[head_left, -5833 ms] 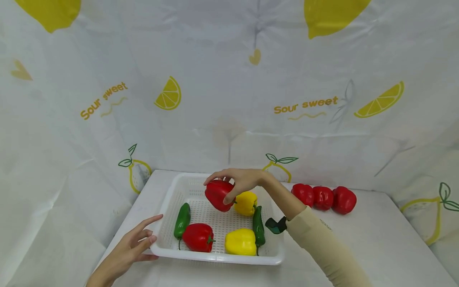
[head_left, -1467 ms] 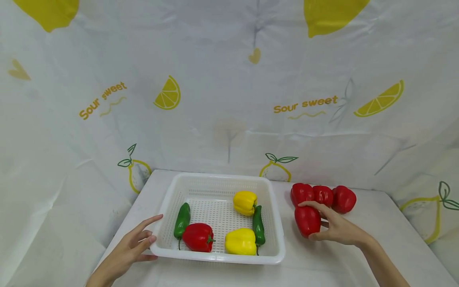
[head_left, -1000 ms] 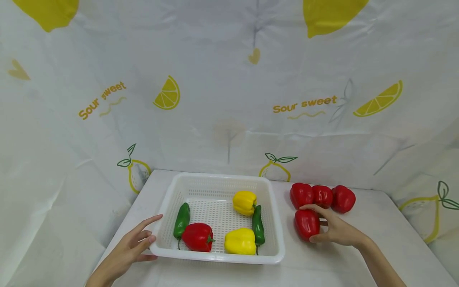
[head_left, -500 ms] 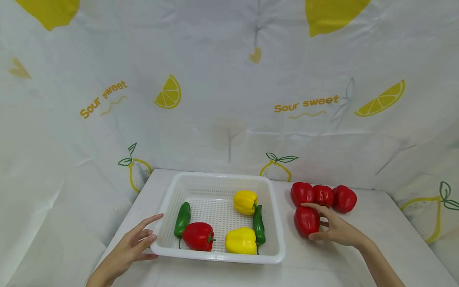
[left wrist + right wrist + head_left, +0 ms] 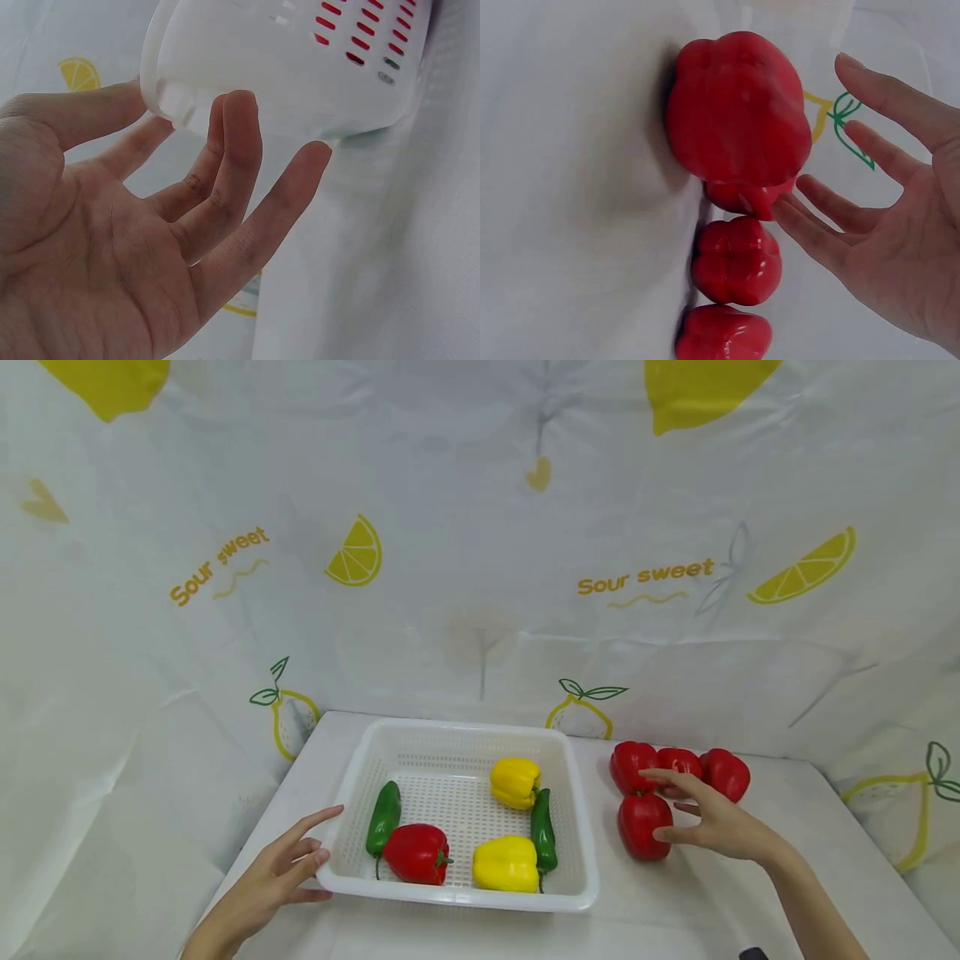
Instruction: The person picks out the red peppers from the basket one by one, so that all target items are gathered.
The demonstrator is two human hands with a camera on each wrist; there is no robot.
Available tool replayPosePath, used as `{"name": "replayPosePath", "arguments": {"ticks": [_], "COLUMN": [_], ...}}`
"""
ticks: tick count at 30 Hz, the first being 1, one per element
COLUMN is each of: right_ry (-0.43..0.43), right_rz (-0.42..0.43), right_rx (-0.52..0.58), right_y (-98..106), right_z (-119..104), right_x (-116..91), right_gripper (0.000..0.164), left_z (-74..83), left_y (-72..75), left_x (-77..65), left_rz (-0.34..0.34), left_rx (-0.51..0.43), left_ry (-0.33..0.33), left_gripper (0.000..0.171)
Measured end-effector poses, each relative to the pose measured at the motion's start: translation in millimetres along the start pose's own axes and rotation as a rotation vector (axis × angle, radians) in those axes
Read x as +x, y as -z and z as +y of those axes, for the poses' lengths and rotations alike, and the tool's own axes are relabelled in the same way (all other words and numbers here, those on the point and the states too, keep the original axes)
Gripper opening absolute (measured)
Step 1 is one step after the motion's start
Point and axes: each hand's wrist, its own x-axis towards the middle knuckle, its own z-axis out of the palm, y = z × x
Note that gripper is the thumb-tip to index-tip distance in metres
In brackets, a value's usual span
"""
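In the head view, a red bell pepper (image 5: 645, 827) lies on the table right of a white plastic basket (image 5: 450, 898). My right hand (image 5: 720, 822) is spread beside it, fingers apart; in the right wrist view a gap shows between the thumb and that pepper (image 5: 739, 112). At the basket's left side is my left hand (image 5: 262, 881), its fingers loosely extended. The left wrist view has its fingertips (image 5: 241, 124) along the outer wall and rim. Inside the basket are a red bell pepper (image 5: 416, 853), yellow bell peppers (image 5: 504, 863) (image 5: 515, 782) and green chili peppers (image 5: 385, 817) (image 5: 543, 831).
Behind the loose pepper, three more red bell peppers (image 5: 633, 766) (image 5: 678, 762) (image 5: 726, 774) stand in a row near the back edge of the white table (image 5: 795, 827). A white curtain (image 5: 480, 568) printed with lemons surrounds the table.
Earlier the right hand held a red bell pepper over the basket, then set it down on the table at right. Now its fingers have let go and lifted off it. The left hand stays put.
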Motion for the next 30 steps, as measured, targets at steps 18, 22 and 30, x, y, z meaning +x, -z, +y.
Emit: {"name": "replayPosePath", "arguments": {"ticks": [18,22,30], "right_ry": [0.131,0.176,0.272], "right_rz": [0.017,0.006,-0.071], "right_rx": [-0.031,-0.039,-0.018], "right_y": [2,-1,-8], "right_z": [-70,-84,-110], "right_x": [28,35,56], "right_gripper": [0.082,0.077,0.071], "left_z": [0.8,1.3,1.2], "left_y": [-1.1,-1.5,-1.5], "left_x": [1.6,1.2,0.9], "left_rz": [0.012,0.009,0.018], "left_rx": [0.009,0.004,0.012], "left_ry": [0.02,0.017,0.025], "left_gripper": [0.064,0.064,0.065]}}
